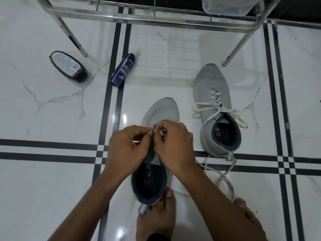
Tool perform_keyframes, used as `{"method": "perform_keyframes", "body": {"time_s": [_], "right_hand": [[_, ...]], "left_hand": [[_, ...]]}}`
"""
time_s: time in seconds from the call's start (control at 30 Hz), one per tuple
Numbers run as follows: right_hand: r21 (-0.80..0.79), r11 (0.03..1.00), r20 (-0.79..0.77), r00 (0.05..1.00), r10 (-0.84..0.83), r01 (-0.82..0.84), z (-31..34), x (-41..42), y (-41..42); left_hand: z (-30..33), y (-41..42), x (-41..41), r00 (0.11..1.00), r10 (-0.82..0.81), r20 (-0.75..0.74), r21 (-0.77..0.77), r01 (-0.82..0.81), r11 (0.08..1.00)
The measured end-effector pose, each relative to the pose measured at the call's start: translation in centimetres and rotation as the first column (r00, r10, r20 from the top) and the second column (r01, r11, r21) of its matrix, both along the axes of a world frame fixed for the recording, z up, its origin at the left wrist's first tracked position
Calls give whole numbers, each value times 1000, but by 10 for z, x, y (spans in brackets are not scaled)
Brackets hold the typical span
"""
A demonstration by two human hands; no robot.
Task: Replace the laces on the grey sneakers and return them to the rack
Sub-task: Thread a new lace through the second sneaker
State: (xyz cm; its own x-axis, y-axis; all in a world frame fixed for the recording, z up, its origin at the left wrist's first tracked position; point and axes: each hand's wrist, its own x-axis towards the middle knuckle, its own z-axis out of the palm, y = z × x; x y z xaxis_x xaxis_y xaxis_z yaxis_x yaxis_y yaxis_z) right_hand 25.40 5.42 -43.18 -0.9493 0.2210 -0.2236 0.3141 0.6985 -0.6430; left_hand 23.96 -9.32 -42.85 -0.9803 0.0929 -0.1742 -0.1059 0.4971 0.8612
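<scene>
A grey sneaker [160, 112] lies on the floor in front of me, toe pointing away. Both hands work at its eyelet area. My left hand [127, 146] pinches the shoe's edge near the tongue, a bit of white lace [136, 141] showing beside its fingers. My right hand [175, 145] pinches a white lace end at the eyelets. The second grey sneaker [213, 87] stands to the right, laced with a white lace tied loosely. A loose white lace [224, 176] trails on the floor behind it.
The steel shoe rack [152, 18] stands at the top, legs at left and right. A dark polish bottle [67, 66] and a blue sneaker-cleaner can [121, 70] lie on the white tiled floor at left. My bare feet [156, 214] are at the bottom.
</scene>
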Motion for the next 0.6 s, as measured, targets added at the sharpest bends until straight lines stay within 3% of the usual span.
{"method": "perform_keyframes", "body": {"time_s": [0.17, 0.4, 0.6], "right_hand": [[30, 999, -105, 994, -28, 32, -1, 2, 2], [-225, 955, -117, 968, -221, 190, -9, 6, -6], [-140, 978, -148, 974, -174, 154, -15, 9, -1]], "left_hand": [[1, 5, 0, 1000, -1, 21, 14, 1, 1000], [4, 5, 1, 998, -49, 46, -32, 50, 998], [12, -2, -28, 975, -109, 195, 23, 106, 994]]}}
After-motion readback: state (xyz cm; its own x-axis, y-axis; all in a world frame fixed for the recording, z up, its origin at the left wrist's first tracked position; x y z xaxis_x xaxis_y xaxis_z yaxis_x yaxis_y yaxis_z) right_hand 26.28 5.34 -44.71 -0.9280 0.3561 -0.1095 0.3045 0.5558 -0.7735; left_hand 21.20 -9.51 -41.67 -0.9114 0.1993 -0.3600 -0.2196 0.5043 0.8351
